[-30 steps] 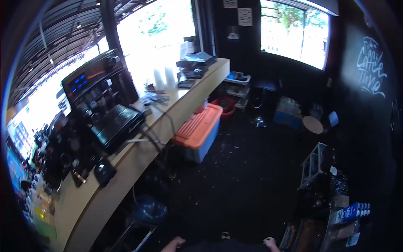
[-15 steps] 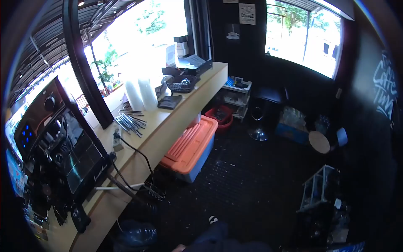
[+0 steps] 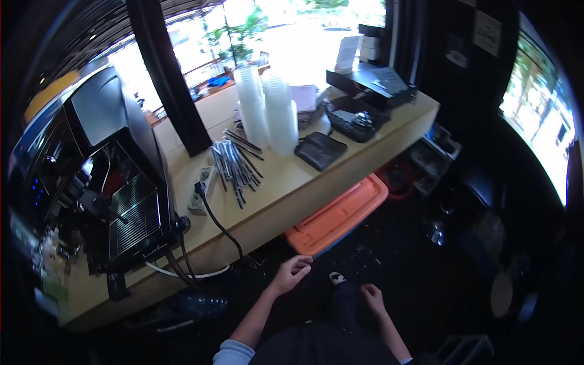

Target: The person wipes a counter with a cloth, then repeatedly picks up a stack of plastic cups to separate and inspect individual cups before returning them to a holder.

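Note:
My left hand [image 3: 292, 275] is held over the floor in front of the counter, thumb and fingers apart, with nothing in it. Closest to it is the orange lid [image 3: 340, 216] of a storage box under the counter edge. My right hand [image 3: 373, 297] hangs lower, near my leg, its fingers loosely bent and nothing seen in them. On the counter [image 3: 274, 198] lie a pile of wrapped straws [image 3: 234, 164] and a dark pouch [image 3: 320, 150]. Two stacks of clear plastic cups [image 3: 281, 115] stand behind them. Neither hand touches any of these.
An espresso machine [image 3: 121, 176] fills the counter's left end, beside a power strip [image 3: 202, 190] with a black plug and hanging cable. A black basket [image 3: 356, 121] sits farther right. A stool base [image 3: 435, 234] and a small shelf [image 3: 435, 152] stand on the right.
My view has turned toward the counter, which looks nearer, and the things on it have shifted right. Both my hands have come into view; before, only a bit of one showed at the bottom.

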The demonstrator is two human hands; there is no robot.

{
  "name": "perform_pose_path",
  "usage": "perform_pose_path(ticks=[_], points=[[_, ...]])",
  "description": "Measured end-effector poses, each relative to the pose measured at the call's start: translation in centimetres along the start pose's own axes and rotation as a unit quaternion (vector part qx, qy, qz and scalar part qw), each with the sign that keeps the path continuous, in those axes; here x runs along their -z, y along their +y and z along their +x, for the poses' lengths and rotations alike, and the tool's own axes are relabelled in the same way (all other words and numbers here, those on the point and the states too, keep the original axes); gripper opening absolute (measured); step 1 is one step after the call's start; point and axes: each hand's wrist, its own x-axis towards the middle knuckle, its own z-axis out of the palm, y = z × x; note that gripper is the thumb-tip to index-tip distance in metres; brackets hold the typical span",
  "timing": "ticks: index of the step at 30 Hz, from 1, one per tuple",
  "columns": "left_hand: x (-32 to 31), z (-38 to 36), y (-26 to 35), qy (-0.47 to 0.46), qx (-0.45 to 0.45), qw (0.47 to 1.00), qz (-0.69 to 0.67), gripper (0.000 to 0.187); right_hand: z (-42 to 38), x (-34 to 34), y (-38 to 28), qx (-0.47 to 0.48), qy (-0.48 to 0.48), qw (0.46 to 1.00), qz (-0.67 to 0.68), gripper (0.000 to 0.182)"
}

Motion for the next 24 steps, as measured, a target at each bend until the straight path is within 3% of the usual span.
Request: perform_pose_path(ticks=[4,6,8,10,12,13,15,16,18,19,22,24], points=[[2.2,5.9,8.5,0.129,-0.175,0.976,-0.012,0.030,12.7,-3.5,-11.9,0.182,-0.146,0.972,0.016,0.014],[4.2,9.8,10.5,0.204,-0.245,0.947,-0.046,0.032,16.6,-5.9,-19.5,0.292,-0.169,0.940,0.050,0.014],[5.2,13.9,13.3,0.330,-0.193,0.909,-0.166,0.032,18.4,-6.8,-28.9,0.372,-0.261,0.886,0.090,0.020],[6.3,18.7,15.1,0.390,-0.178,0.888,-0.166,0.034,20.6,-7.6,-35.6,0.408,-0.266,0.868,0.094,0.031],[7.6,22.7,14.4,0.447,-0.159,0.865,-0.164,0.036,24.2,-8.9,-40.2,0.475,-0.217,0.853,-0.005,0.048],[8.9,24.6,13.1,0.446,-0.124,0.869,-0.176,0.041,25.9,-9.8,-41.2,0.477,-0.228,0.849,0.002,0.048],[9.2,26.4,12.9,0.441,-0.042,0.881,-0.168,0.061,28.9,-12.1,-42.0,0.521,-0.153,0.825,-0.155,0.070],[9.2,26.9,13.0,0.450,-0.041,0.876,-0.168,0.061,29.8,-12.7,-42.1,0.523,-0.163,0.822,-0.154,0.070],[9.4,27.7,13.1,0.376,-0.020,0.903,-0.209,0.075,31.4,-13.6,-42.3,0.459,-0.249,0.823,-0.223,0.084],[9.4,27.8,13.7,0.379,0.031,0.909,-0.171,0.076,31.6,-13.8,-42.5,0.430,-0.268,0.826,-0.246,0.087],[9.0,28.4,13.8,0.365,-0.009,0.923,-0.124,0.071,31.8,-13.9,-42.9,0.374,-0.322,0.821,-0.286,0.089],[8.9,29.3,12.9,0.376,-0.058,0.915,-0.134,0.068,32.0,-14.2,-42.4,0.392,-0.310,0.813,-0.298,0.092]])
